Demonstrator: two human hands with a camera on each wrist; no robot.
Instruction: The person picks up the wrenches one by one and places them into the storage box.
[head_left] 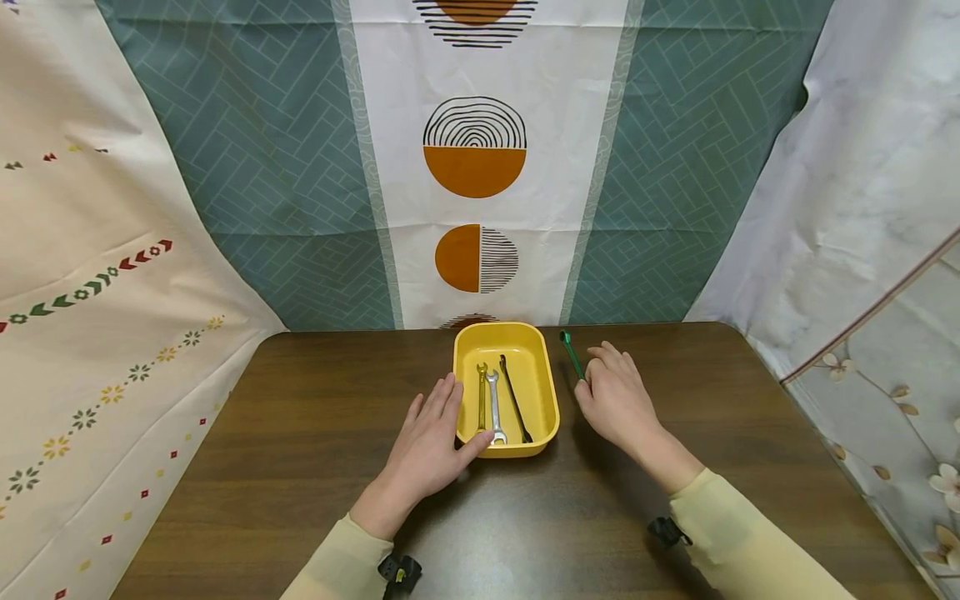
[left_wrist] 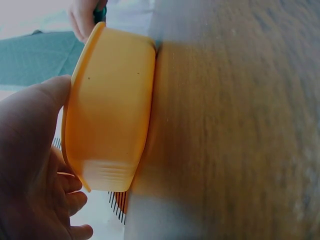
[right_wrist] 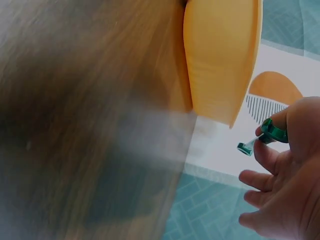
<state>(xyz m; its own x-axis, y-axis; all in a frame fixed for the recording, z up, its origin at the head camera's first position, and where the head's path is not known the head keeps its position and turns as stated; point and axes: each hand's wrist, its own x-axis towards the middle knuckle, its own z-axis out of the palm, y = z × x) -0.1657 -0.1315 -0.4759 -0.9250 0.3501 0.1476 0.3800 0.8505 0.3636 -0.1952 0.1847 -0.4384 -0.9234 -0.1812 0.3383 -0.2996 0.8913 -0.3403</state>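
A yellow tray (head_left: 542, 392) stands near the back of the table. Inside lie a gold wrench (head_left: 482, 398), a silver wrench (head_left: 495, 407) and a black wrench (head_left: 516, 400). My left hand (head_left: 426, 454) rests at the tray's left front corner, its fingers extended along the side and its thumb over the rim. To the tray's right, my right hand (head_left: 618, 400) pinches a green wrench (head_left: 572, 356) between thumb and index finger, holding it above the table. In the right wrist view, the green wrench (right_wrist: 272, 131) shows one end beyond the fingers, which are spread.
The brown wooden table (head_left: 322, 417) reaches back to a hanging patterned curtain (head_left: 480, 175). Light cloths hang at the left (head_left: 112, 333) and right (head_left: 847, 292) sides.
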